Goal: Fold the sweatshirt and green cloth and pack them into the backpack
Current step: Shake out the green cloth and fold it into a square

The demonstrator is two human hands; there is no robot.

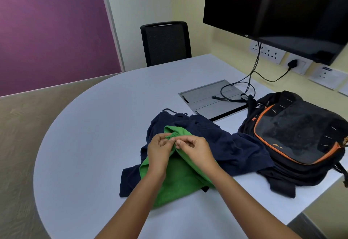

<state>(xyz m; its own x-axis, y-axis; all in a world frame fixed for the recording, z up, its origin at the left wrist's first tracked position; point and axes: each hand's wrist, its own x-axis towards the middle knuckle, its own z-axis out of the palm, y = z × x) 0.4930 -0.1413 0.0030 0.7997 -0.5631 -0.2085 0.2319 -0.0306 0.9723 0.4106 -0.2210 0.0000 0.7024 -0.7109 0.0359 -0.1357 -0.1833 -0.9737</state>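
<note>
Left hand (160,149) and right hand (194,149) both pinch green cloth (177,180) edge; navy sweatshirt (226,144) beneath; backpack (297,135) right of hands.

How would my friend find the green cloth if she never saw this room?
Start at the big rounded pale table under the black screen. Near its middle lies a crumpled dark navy sweatshirt, left of a black backpack with orange trim. The green cloth lies on the sweatshirt, pinched by both hands; it is the only bright green thing there.
</note>
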